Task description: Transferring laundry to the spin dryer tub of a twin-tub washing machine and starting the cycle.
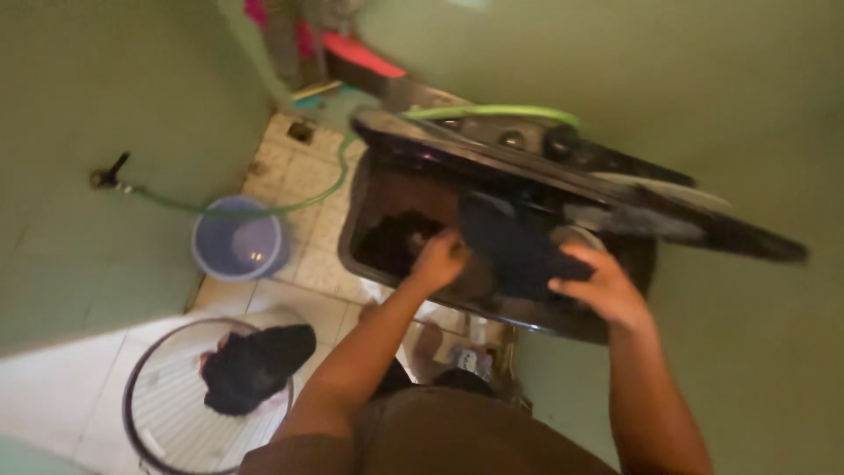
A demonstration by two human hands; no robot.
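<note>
A dark top-loading washing machine (360, 237) stands against the green wall with its lid (615, 189) raised. Both my hands reach into its tub. My right hand (602, 286) grips a dark garment (514, 242) held over the tub. My left hand (437, 259) is closed on the same dark cloth at its left edge, just above more dark laundry (391, 237) lying inside the tub. The picture is blurred.
A white laundry basket (167, 413) with a dark garment (255, 361) draped over its rim stands at the lower left. A blue bucket (237, 239) sits on the tiled floor. A green hose (290, 207) runs from a wall tap (110, 171) to the machine.
</note>
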